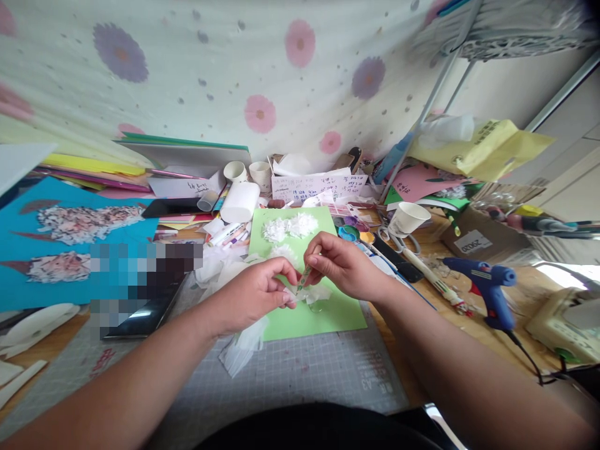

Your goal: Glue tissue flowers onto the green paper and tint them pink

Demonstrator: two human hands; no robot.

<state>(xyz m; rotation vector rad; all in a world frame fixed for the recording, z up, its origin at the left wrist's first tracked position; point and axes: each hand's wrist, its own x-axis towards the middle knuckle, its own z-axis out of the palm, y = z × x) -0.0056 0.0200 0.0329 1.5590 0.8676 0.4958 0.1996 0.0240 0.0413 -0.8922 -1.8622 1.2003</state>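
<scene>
The paper sheet (323,312) lies on the cutting mat (300,375). Both hands meet over the sheet. The glue gun (490,287) is at 3 o'clock from it, the cups (248,172) at 12, the tablet (140,312) at 9.

Thin green-and-white pen-like stick (304,277): pinched at its upper end by right hand (340,265), tilted, lower tip pointing down-left onto the tissue. Crumpled white tissue-paper piece (307,294): pinched at its left edge by left hand (255,297), bunched, lying just above the light green paper sheet (323,312). Sheet lies flat mid-scene on the cutting mat; three fluffy white tissue tufts (288,228) sit at its far end.
</scene>
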